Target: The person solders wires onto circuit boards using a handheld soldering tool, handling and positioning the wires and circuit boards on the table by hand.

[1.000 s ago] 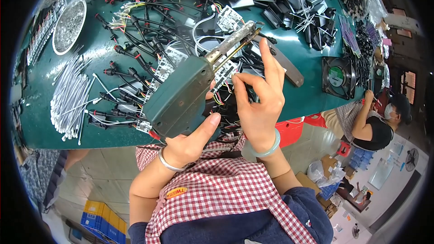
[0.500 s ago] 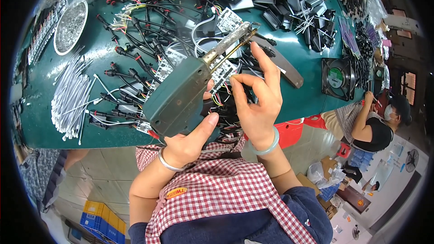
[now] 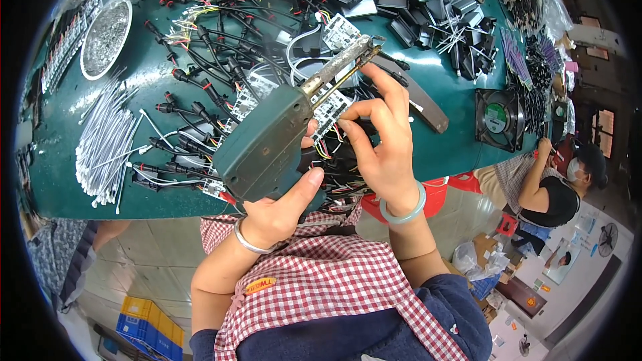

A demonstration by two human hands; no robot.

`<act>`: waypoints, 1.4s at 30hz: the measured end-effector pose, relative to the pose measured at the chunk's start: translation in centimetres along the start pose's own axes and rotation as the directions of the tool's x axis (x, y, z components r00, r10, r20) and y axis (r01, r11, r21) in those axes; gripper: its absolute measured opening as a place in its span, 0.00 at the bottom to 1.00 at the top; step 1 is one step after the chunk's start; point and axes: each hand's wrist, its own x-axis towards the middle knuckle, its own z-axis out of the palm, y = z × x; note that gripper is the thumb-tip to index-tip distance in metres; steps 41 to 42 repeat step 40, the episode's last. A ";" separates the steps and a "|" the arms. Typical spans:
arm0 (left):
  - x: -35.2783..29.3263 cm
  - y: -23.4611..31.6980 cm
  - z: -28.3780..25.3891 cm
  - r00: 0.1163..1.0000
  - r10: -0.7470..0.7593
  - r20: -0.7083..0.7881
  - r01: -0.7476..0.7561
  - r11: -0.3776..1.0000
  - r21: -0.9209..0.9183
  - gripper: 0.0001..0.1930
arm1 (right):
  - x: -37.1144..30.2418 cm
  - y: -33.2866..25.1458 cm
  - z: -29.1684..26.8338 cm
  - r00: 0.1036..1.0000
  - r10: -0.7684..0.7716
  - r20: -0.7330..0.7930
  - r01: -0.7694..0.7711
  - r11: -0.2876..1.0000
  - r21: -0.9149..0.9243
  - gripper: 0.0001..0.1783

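My left hand [image 3: 284,210] is closed round the grip of a dark green soldering gun [image 3: 262,144], its thumb along the near side. The gun's metal barrel and thin feed tube [image 3: 344,79] point up and right, over a small white circuit board [image 3: 329,115]. Thin coloured wires [image 3: 324,150] leave the board's lower edge. My right hand [image 3: 384,140] has thumb and fingers pinched at the board's right edge; whatever lies between them is too small to make out. Its index finger reaches up beside the barrel's end.
White wire lengths [image 3: 107,144] lie in a pile at left, below an oval dish [image 3: 107,39]. Black connector cables [image 3: 207,87] and boards crowd the middle. Black housings [image 3: 414,7] heap at the back. A fan [image 3: 498,117] stands at right, where another person [image 3: 552,187] sits.
My right wrist has swung a little outward and toward the right, and its raised index finger has shifted left, closer to the barrel. My left hand and the soldering gun stay nearly still.
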 end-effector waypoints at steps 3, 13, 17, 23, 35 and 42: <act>-0.1 -0.1 0.0 0.999 -0.030 -0.029 0.030 0.999 -0.019 0.28 | -0.4 0.4 -0.2 0.983 0.139 0.119 -0.160 0.969 0.187 0.06; 0.0 -0.2 -0.3 0.998 -0.055 -0.034 0.055 0.998 -0.011 0.28 | -1.4 0.4 0.6 0.992 -0.063 -0.111 0.082 0.982 0.170 0.09; 0.1 0.3 -0.1 0.997 -0.061 -0.037 0.060 0.998 -0.026 0.27 | -1.1 0.2 0.7 0.998 -0.046 -0.047 0.052 0.989 0.142 0.10; 0.0 1.0 -0.1 0.995 -0.088 -0.042 0.084 0.992 -0.097 0.25 | -1.0 0.0 1.3 0.991 0.022 -0.132 0.002 0.983 0.183 0.10; -3.0 7.7 -1.9 0.863 -0.432 -0.263 0.434 0.899 -0.052 0.24 | -1.2 -0.4 1.0 0.960 0.265 -0.091 -0.203 0.882 0.425 0.06; -6.1 6.8 -4.7 0.938 -0.270 -0.218 0.310 0.933 0.180 0.27 | -1.2 -0.1 0.8 0.946 0.325 -0.023 -0.259 0.795 0.549 0.07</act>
